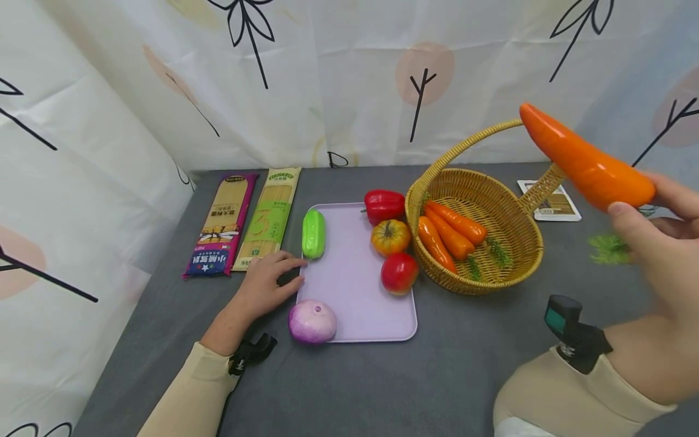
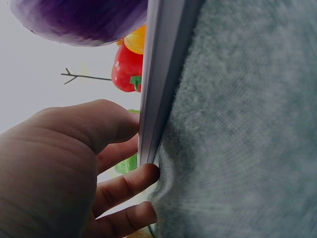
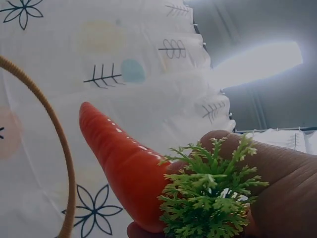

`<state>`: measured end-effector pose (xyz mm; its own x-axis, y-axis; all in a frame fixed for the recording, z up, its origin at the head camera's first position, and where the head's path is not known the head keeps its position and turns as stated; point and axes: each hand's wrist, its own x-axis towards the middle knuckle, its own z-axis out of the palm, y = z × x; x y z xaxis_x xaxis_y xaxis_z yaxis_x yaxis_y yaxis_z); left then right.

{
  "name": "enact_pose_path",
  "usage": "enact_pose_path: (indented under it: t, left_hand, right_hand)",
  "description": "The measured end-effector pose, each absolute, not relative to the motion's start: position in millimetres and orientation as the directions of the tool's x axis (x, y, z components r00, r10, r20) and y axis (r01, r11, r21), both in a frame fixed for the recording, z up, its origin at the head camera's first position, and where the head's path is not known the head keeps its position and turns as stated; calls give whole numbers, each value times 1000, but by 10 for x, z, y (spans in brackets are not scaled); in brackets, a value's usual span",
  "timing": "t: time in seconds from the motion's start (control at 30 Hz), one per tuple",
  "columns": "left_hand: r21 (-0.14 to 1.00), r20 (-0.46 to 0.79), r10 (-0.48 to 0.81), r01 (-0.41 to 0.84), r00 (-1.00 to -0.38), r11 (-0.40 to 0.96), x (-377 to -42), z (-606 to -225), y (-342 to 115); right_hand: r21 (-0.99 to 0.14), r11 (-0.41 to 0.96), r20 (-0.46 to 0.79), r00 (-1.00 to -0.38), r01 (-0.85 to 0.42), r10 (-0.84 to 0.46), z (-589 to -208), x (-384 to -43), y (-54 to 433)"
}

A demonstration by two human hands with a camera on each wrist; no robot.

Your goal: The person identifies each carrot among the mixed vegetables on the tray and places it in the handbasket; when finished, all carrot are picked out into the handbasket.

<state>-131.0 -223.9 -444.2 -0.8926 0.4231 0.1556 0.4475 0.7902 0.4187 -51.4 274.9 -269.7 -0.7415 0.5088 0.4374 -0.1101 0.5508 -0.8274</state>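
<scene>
My right hand [image 1: 666, 249] pinches a large orange carrot [image 1: 590, 158] by its thick end, in the air right of the basket. Its tip points up and left, and its green leaves [image 3: 210, 193] show in the right wrist view. The yellow wicker basket [image 1: 532, 252] holds several smaller carrots [image 1: 459, 233]. My left hand [image 1: 267, 282] rests at the left edge of a lilac tray [image 1: 355, 273], fingers loosely bent, fingertips touching the rim. A green cucumber-like vegetable [image 1: 314, 233] and a purple onion [image 1: 312, 321] lie along that edge.
A red bell pepper [image 1: 384, 205], a small pumpkin [image 1: 390, 237] and a red apple [image 1: 399, 273] line the tray's right side, close to the basket. Two noodle packs [image 1: 221, 224] lie at the back left. A white-edged packet [image 1: 562, 203] is behind the basket.
</scene>
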Motion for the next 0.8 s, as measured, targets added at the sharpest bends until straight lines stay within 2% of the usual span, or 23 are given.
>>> enact_pose_path:
  t: [0.17,0.4,0.53,0.67,0.8]
  left_hand:
    - [417,157,426,451,-891,789,-1313,-4454,-2242]
    - [420,161,428,454,-889,786,-1314,-4451,-2241]
    - [420,157,426,451,-891,787,-1311,-4442,-2236]
    - [422,150,422,443,-894,791,-1302,-4428,-2233]
    - [423,145,419,439,-896,793,-1299,-4427,-2235]
  right_hand:
    - [-830,556,370,-790,-44,490,-2742,-487,2886]
    - [-819,569,338,-865,-76,371,-2795,-527,3031]
    - [-797,600,204,-904,69,376,-2799,-664,2999]
    - [-725,657,40,-940,206,339,-2858,-862,2972]
    - [-698,681,-42,-962,222,270,-2934,-1052,2963]
